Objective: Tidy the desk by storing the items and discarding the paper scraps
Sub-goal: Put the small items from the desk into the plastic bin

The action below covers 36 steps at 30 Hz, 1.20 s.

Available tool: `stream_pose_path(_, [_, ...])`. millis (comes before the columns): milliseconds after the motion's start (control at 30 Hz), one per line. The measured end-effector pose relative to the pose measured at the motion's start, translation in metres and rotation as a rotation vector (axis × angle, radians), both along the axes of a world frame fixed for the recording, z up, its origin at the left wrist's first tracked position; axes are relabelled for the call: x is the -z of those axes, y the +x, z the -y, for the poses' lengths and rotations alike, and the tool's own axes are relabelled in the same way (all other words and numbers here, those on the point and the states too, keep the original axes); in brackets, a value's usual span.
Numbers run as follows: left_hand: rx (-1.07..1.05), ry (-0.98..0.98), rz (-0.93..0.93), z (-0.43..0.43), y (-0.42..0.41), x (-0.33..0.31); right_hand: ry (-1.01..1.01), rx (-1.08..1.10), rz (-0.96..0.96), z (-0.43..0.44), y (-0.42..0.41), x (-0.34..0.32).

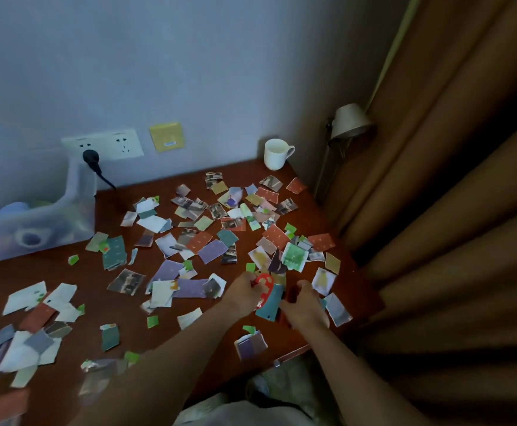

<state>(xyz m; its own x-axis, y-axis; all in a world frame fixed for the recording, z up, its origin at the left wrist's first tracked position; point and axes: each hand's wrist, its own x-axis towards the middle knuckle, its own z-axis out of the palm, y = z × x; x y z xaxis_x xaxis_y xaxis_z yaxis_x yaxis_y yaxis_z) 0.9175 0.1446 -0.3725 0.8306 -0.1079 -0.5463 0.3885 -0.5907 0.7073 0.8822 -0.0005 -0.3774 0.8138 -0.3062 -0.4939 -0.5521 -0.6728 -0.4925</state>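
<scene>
Both hands are at lower centre-right of the frame, over the desk (93, 279). Left hand (244, 292) grips a red object (264, 283), too blurred to name. Right hand (304, 306) has its fingers curled just beside a teal scrap (270, 306) that sits between the hands; can't tell if it's pinching anything. Paper scraps (212, 250) cover most of the desktop. Translucent storage box (36, 222) at far left against the wall. White mug (277, 153) at the back corner, desk lamp (348, 124) to its right, by the curtain (451, 179).
</scene>
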Motion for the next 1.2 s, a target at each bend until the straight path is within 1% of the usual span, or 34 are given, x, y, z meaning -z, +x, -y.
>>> stream_pose_path(167, [-0.113, 0.001, -0.075, 0.01, 0.004, 0.01, -0.146, -0.139, -0.045, 0.014, 0.015, 0.016])
stream_pose_path(433, [-0.167, 0.012, -0.08, 0.014, 0.003, 0.022, -0.187, -0.296, -0.059, 0.019, 0.026, 0.033])
stream_pose_path(567, [-0.199, -0.004, -0.108, 0.016, 0.003, 0.024, -0.124, -0.326, -0.059, 0.022, 0.03, 0.035])
stream_pose_path(633, [-0.209, -0.004, -0.112, 0.015, 0.004, 0.025, -0.064, -0.283, -0.022, 0.024, 0.033, 0.032])
stream_pose_path(733, [-0.241, 0.008, -0.104, 0.014, 0.009, 0.024, 0.131, -0.194, 0.092, 0.022, 0.038, 0.023])
stream_pose_path(800, [-0.272, 0.007, -0.09, 0.012, 0.012, 0.018, 0.269, -0.171, 0.141, 0.015, 0.043, 0.016])
stream_pose_path(933, [-0.334, 0.024, 0.0, 0.001, 0.018, 0.007, 0.374, -0.215, 0.149, -0.008, 0.06, 0.0])
stream_pose_path(1000, [-0.365, 0.0, 0.046, -0.011, 0.02, -0.001, 0.409, -0.246, 0.167, -0.022, 0.066, -0.008])
stream_pose_path(1067, [-0.404, -0.046, 0.102, -0.028, 0.021, -0.008, 0.429, -0.274, 0.178, -0.04, 0.071, -0.017])
stream_pose_path(1200, [-0.479, -0.056, 0.189, -0.072, 0.023, -0.028, 0.515, -0.328, 0.187, -0.086, 0.082, -0.033])
